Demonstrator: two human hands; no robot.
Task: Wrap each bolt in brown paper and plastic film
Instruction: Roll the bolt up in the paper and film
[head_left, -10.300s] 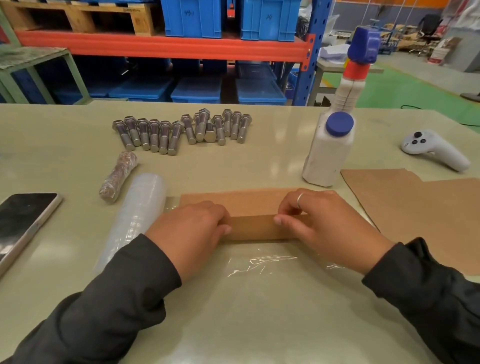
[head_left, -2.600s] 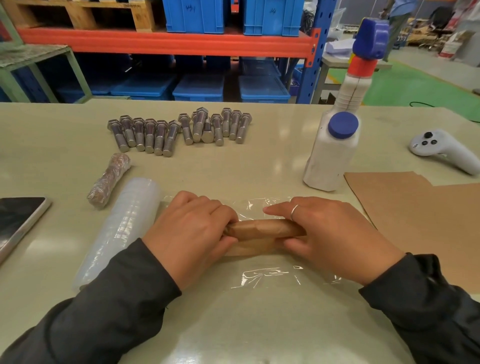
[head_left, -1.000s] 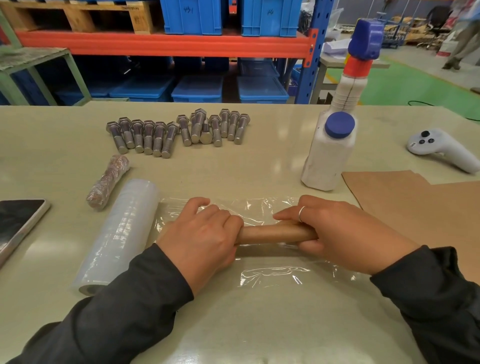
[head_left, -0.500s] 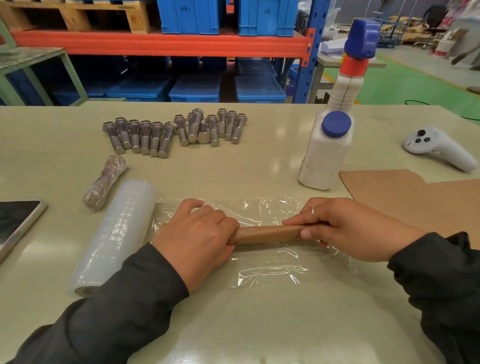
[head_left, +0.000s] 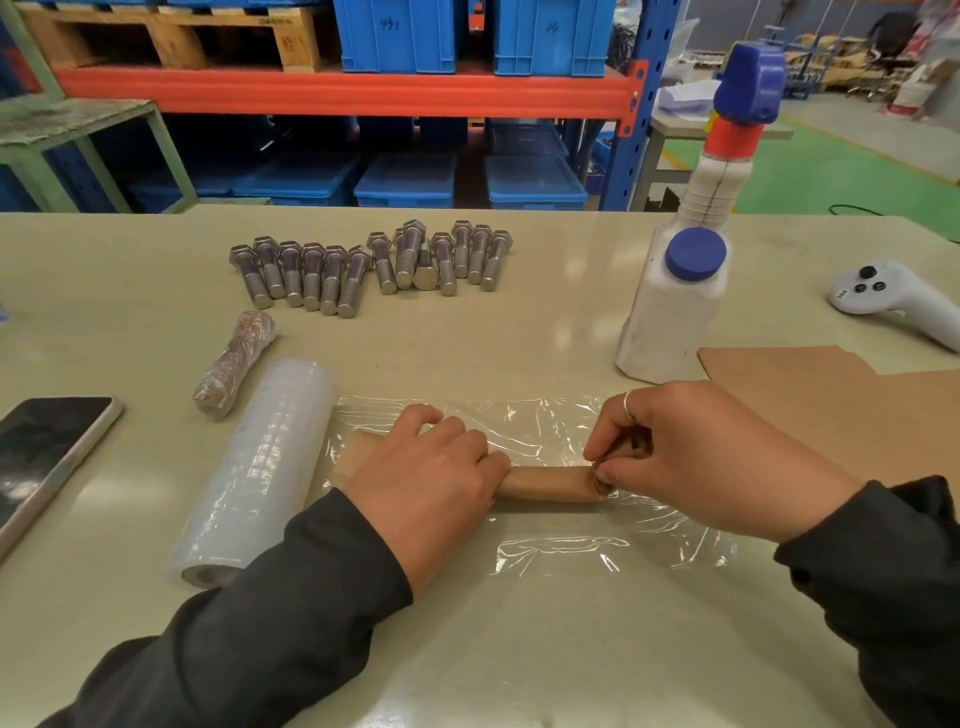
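A bolt rolled in brown paper (head_left: 545, 482) lies across a spread sheet of clear plastic film (head_left: 571, 551) in front of me. My left hand (head_left: 431, 480) grips its left end, fingers curled over it. My right hand (head_left: 706, 457) pinches the paper at the roll's right end, where the bolt's tip shows. The film roll (head_left: 260, 467) lies left of the sheet. One wrapped bolt (head_left: 234, 358) rests beyond the roll. Several bare steel bolts (head_left: 363, 267) lie in a row farther back.
A white bottle with a blue cap (head_left: 675, 301) stands at the right, brown paper sheets (head_left: 841, 410) beside it. A white controller (head_left: 893, 299) lies far right, a phone (head_left: 47, 457) at the left edge. Shelving with blue bins stands behind the table.
The paper was rolled up around the bolt. In the last half second my right hand shifted from gripping the roll to pinching the paper at its right end.
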